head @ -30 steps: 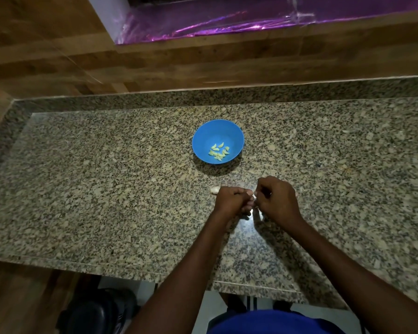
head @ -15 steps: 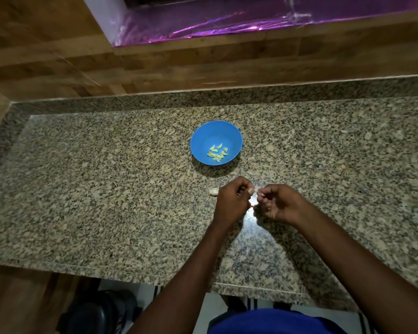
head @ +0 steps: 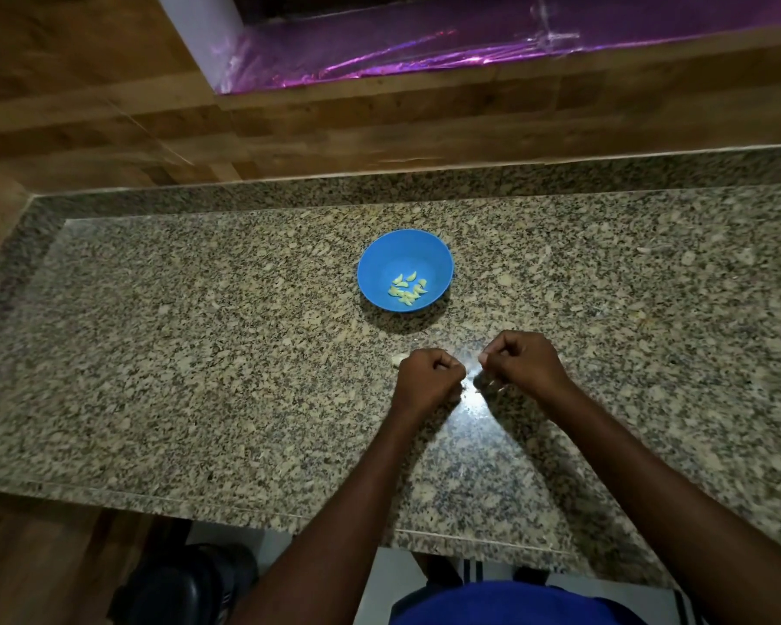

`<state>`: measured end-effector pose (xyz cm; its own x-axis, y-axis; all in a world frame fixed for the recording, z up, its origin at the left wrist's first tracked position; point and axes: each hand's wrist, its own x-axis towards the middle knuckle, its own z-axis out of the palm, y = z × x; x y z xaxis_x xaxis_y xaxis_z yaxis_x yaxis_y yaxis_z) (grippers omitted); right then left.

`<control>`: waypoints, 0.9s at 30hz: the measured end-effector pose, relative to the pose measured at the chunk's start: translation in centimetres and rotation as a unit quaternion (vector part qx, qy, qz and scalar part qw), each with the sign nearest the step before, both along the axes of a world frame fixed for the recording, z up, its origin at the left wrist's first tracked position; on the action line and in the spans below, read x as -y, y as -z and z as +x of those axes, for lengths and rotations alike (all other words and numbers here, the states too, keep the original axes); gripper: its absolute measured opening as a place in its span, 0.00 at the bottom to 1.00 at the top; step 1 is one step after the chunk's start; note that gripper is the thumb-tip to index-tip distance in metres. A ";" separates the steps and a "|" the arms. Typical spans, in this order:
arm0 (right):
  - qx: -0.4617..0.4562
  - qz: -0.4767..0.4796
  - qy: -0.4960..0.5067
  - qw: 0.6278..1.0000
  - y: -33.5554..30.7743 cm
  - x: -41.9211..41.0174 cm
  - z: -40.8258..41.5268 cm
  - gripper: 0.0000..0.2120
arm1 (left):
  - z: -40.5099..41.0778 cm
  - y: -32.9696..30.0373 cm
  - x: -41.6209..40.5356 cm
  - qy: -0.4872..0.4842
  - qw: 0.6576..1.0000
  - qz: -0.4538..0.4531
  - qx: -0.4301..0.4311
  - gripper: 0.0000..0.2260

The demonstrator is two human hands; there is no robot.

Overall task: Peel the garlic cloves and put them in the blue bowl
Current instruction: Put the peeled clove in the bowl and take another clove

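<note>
The blue bowl [head: 379, 259] stands on the granite counter and holds several peeled, pale yellow garlic cloves [head: 407, 289]. Just in front of the bowl my two hands are curled close together over the counter, a small gap between them. My left hand [head: 429, 383] is closed round a garlic clove that its fingers hide almost fully. The fingertips of my right hand [head: 526, 365] pinch a pale scrap of garlic skin [head: 477, 390]. One unpeeled clove [head: 397, 359] lies on the counter, touching the left side of my left hand.
The granite counter [head: 199, 354] ends in a raised granite lip against a wooden wall at the back. Its front edge is close to my body. A purple foil strip [head: 424, 47] runs along the top. A dark shoe [head: 186, 588] is on the floor below.
My hands have drawn slightly apart after working fingertip to fingertip on the clove. The right hand shifted a little to the right. Bowl and loose clove have not moved.
</note>
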<state>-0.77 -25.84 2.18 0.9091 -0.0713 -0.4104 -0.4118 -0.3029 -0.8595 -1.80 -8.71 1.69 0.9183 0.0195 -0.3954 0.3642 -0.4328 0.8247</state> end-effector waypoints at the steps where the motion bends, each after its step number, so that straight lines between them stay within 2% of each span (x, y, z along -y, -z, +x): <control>1: 0.015 -0.044 0.002 0.999 0.3 -0.1 0.2 0.06 | -0.1 0.2 0.0 -0.002 1.000 0.019 0.013 0.04; 3: 0.035 -0.105 0.007 0.994 0.7 -0.5 0.9 0.07 | -0.2 0.6 0.1 -0.005 0.998 0.053 0.025 0.03; 7: 0.042 -0.119 0.054 0.991 0.8 -1.5 2.8 0.11 | -0.6 1.6 0.2 -0.006 0.994 0.101 0.032 0.03; 10: 0.044 -0.171 0.050 0.983 1.1 -1.6 3.3 0.06 | -0.8 2.0 0.0 -0.005 0.993 0.111 0.031 0.05; 16: 0.047 -0.212 -0.003 0.976 1.9 -0.9 1.6 0.05 | -1.4 2.3 -0.5 0.004 0.991 0.128 0.027 0.07; 20: 0.046 -0.225 -0.048 0.972 2.1 -0.9 0.0 0.11 | -1.6 2.3 -0.4 0.039 0.986 0.162 0.025 0.11; 22: 0.071 -0.240 -0.080 0.965 2.0 -1.1 -0.9 0.08 | -1.8 2.4 -0.3 0.064 0.982 0.175 0.030 0.12; 25: 0.080 -0.255 -0.112 0.957 1.8 -1.4 -1.6 0.04 | -2.1 2.5 -0.3 0.081 0.980 0.177 0.034 0.08; 27: 0.083 -0.250 -0.129 0.956 1.9 -1.7 -1.6 0.04 | -2.3 2.6 -0.6 0.066 0.982 0.164 0.060 0.07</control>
<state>-2.39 -24.13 0.30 0.9725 0.0146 -0.2325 -0.1384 -0.7666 -0.6271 -4.06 -8.11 -0.94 0.9612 0.0057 -0.2757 0.1956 -0.7190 0.6669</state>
